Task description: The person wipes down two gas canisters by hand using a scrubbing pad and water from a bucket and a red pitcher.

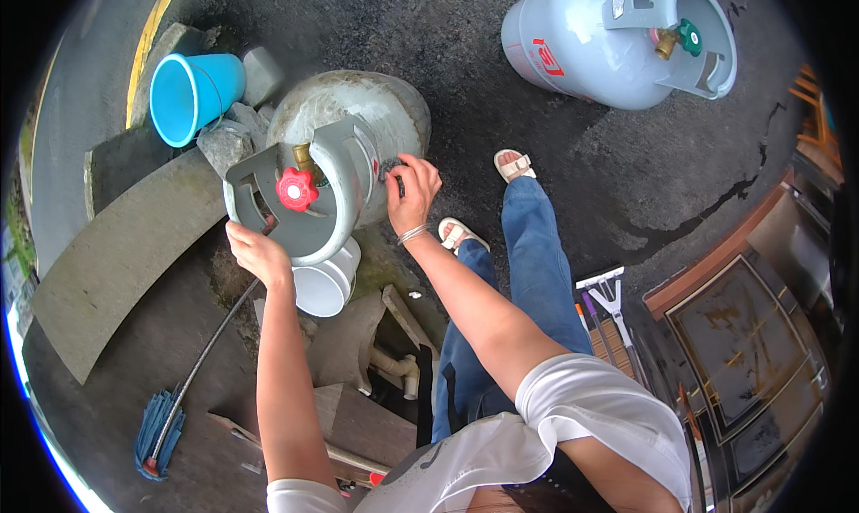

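Note:
A grey gas cylinder (396, 110), stained brown over its body, stands before me with its collar towards me. My left hand (258, 253) grips the near left of the collar (339, 208), its fingers hooked inside the rim. Within the collar sit a red valve handwheel (297, 189) and a brass valve outlet (303, 156). Between the fingertips of my right hand (413, 194) is a dark scouring pad (387, 169), apparently steel wool. It lies against the cylinder's shoulder, beside a label; my fingers partly hide it.
Another gas cylinder (584, 43), with a green handwheel (689, 37), stands at upper right. A blue bucket (231, 83) rests by several stones (225, 144). White buckets (322, 291) are below the collar. A mop (161, 426) lies lower left; a squeegee (607, 291) is right of my legs.

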